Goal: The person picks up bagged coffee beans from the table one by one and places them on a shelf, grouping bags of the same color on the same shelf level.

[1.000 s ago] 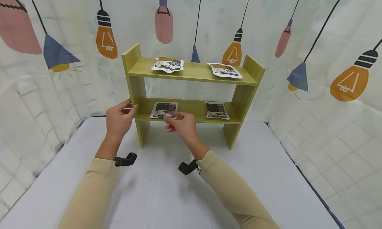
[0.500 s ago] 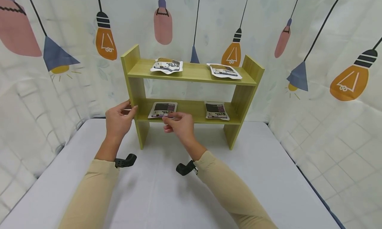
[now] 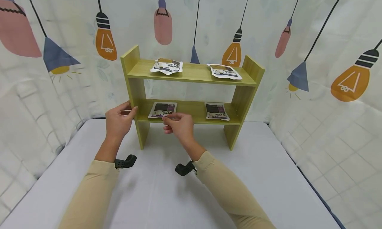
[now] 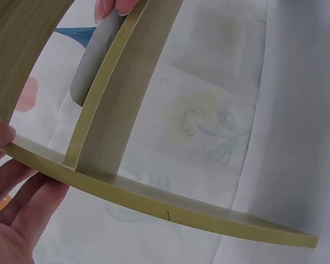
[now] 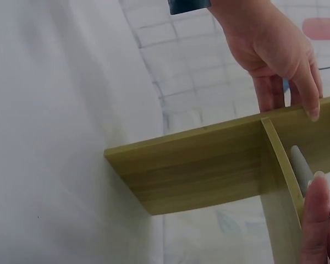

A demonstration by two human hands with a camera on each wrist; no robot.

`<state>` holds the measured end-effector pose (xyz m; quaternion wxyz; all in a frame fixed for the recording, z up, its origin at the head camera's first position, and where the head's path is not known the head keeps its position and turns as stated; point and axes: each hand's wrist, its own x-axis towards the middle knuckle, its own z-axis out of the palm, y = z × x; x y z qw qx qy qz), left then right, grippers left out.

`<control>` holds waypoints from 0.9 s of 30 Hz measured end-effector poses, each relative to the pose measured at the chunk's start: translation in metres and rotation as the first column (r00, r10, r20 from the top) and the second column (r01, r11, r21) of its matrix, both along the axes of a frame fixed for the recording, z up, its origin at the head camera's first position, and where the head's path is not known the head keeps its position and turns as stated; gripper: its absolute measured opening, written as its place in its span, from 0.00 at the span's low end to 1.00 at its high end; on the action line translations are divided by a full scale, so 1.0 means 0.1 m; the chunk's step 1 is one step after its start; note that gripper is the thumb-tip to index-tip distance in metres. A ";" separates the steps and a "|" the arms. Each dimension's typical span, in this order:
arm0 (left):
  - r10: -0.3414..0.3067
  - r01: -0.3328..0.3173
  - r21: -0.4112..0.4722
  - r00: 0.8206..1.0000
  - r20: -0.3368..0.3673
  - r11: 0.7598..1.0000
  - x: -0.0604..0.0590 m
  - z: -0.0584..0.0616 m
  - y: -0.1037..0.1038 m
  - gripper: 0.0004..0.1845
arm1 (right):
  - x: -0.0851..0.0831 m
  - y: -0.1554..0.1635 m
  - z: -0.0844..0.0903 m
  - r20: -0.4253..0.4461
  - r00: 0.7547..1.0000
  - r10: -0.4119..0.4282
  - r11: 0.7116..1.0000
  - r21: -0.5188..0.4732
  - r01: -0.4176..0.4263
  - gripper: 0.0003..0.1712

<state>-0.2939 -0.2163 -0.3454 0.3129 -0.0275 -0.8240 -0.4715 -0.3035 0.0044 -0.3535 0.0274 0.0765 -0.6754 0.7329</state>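
Note:
In the head view, my left hand (image 3: 118,120) grips the left side panel of a small greenish-wood shelf rack (image 3: 191,78), thumb on its front edge and fingers outside it. My right hand (image 3: 180,125) is at the lower shelf, its thumb and forefinger pinching the front right edge of a flat pouch (image 3: 162,109) with a dark label. That pouch lies on the left of the lower board. To its right lies a similar pouch (image 3: 216,110). Seen from the right wrist, the right thumb (image 5: 315,220) stands by the board's front edge and the pouch's grey edge (image 5: 301,168).
Two white-edged pouches lie on the top board, one left (image 3: 167,66) and one right (image 3: 224,71). The rack stands on a white-covered table (image 3: 155,189). Behind it hangs a pale curtain (image 3: 131,26) printed with lamps.
My right hand has shifted slightly left along the front of the lower shelf, still at the left pouch. My left hand keeps its hold on the side panel.

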 end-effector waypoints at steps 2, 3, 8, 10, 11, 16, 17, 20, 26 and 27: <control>0.003 -0.003 -0.001 1.000 -0.002 1.000 0.00 0.00 0.00 0.22 | 0.00 0.00 0.00 -0.003 1.000 0.000 1.000 -0.005 0.000 0.09; 0.005 -0.005 -0.002 1.000 -0.004 1.000 0.00 0.00 0.00 0.22 | 0.00 0.00 0.00 -0.005 1.000 -0.001 1.000 -0.007 0.001 0.08; 0.011 -0.011 -0.008 1.000 -0.003 1.000 0.00 0.00 0.01 0.22 | 0.00 0.00 0.01 -0.007 1.000 -0.009 1.000 -0.010 0.009 0.08; 0.013 -0.013 -0.011 1.000 0.000 1.000 0.00 0.00 0.01 0.22 | 0.00 0.00 0.01 -0.009 1.000 -0.011 1.000 -0.013 0.011 0.08; 0.015 -0.015 -0.012 1.000 0.001 1.000 0.00 0.00 0.01 0.22 | 0.00 0.00 0.01 -0.011 1.000 -0.011 1.000 -0.017 0.011 0.08; 0.025 -0.025 -0.008 1.000 -0.009 1.000 0.00 -0.01 0.00 0.22 | 0.01 0.01 -0.02 -0.049 0.999 -0.004 0.999 -0.035 0.002 0.09; 0.026 -0.026 -0.007 1.000 -0.013 1.000 -0.01 -0.01 -0.01 0.22 | 0.01 0.02 -0.03 -0.061 0.998 -0.004 0.999 -0.039 0.002 0.09; 0.028 -0.028 -0.005 0.999 -0.022 1.000 -0.01 -0.02 0.00 0.22 | 0.02 0.07 -0.05 -0.095 0.995 -0.005 0.999 -0.041 0.001 0.09; 0.037 -0.038 -0.028 0.999 -0.032 0.999 -0.01 -0.04 0.01 0.22 | 0.08 0.22 -0.08 -0.138 0.990 0.017 0.999 -0.039 -0.023 0.11; 0.038 -0.040 -0.034 0.999 -0.034 0.999 0.00 -0.05 0.01 0.22 | 0.10 0.25 -0.08 -0.143 0.989 0.025 0.999 -0.034 -0.030 0.12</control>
